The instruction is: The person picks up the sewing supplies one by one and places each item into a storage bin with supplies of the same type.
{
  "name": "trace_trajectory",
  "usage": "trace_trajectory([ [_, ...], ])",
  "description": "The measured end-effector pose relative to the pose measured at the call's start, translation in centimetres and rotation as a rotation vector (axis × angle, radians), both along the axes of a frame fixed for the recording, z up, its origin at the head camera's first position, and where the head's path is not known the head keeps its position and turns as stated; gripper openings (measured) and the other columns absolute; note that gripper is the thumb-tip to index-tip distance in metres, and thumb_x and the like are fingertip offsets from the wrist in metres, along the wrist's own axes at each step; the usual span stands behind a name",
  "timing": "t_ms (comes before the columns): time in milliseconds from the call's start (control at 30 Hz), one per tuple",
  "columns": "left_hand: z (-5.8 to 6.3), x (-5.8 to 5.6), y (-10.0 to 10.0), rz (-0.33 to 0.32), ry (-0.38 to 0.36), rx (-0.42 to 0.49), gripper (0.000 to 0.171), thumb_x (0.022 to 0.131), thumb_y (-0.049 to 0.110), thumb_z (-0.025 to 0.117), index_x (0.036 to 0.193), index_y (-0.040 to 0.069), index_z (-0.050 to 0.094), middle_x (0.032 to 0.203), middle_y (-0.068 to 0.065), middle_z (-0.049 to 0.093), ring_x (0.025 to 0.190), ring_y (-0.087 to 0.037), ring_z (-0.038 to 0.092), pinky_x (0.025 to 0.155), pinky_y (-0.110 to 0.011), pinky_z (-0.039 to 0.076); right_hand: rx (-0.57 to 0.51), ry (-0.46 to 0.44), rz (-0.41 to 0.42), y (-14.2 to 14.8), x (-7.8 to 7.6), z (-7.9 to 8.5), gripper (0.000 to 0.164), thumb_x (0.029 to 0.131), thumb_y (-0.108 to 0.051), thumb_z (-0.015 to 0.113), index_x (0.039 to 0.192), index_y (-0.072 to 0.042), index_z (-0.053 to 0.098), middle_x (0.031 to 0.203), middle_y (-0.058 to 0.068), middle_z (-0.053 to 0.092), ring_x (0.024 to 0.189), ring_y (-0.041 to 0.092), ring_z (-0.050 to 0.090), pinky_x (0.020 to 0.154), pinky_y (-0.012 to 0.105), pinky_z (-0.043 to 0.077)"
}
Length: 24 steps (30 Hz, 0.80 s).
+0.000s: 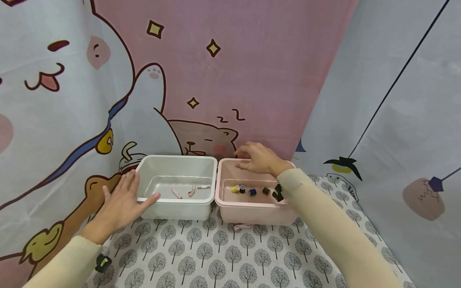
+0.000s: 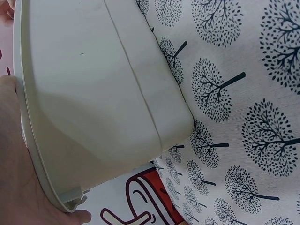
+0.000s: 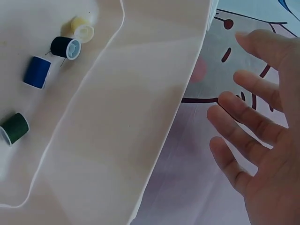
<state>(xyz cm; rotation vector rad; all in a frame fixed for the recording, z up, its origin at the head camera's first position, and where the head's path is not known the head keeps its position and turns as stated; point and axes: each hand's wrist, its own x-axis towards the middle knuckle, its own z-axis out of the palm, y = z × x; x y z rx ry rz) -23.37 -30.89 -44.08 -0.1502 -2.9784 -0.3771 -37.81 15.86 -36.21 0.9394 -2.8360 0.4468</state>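
My left hand rests at the left side of a white plastic bin, fingers extended and thumb lying over its near rim. Small pale-pink pieces lie in that bin, among them a pink strip; their kind is too small to tell. Over the far rim of a pink bin hovers my right hand, its fingers spread and holding nothing in the right wrist view. Inside the pink bin are thread spools: a yellow spool, a black spool, a blue spool and a green spool.
The bins stand side by side on a tree-print cloth. Another small pink piece lies before the pink bin. A printed cartoon curtain rises right behind both bins, and a grey-white curtain hangs at the right.
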Motion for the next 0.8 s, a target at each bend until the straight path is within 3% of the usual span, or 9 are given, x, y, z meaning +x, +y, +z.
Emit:
trace_trajectory([
  [400,0.1,0.2,0.1,-0.002,-0.006,0.006,0.125,0.110,0.085,0.050,0.182,-0.011,0.015,0.191,-0.039,0.008,0.173,-0.072,0.015,0.119,-0.107,0.002,-0.021,0.002,0.004,0.8,0.5,0.3,0.044,0.105,-0.043,0.087,0.142,-0.019,0.083,0.144,0.011,0.078,0.136,0.040,0.075,0.116,0.061,0.063],
  [800,0.2,0.2,0.2,0.002,-0.010,-0.002,0.125,0.110,0.086,0.049,0.181,-0.011,0.016,0.191,-0.038,0.008,0.173,-0.071,0.014,0.120,-0.107,0.002,0.003,0.044,0.032,0.9,2.6,1.0,0.045,0.104,-0.041,0.087,0.145,-0.022,0.082,0.142,0.006,0.079,0.131,0.033,0.077,0.114,0.060,0.064],
])
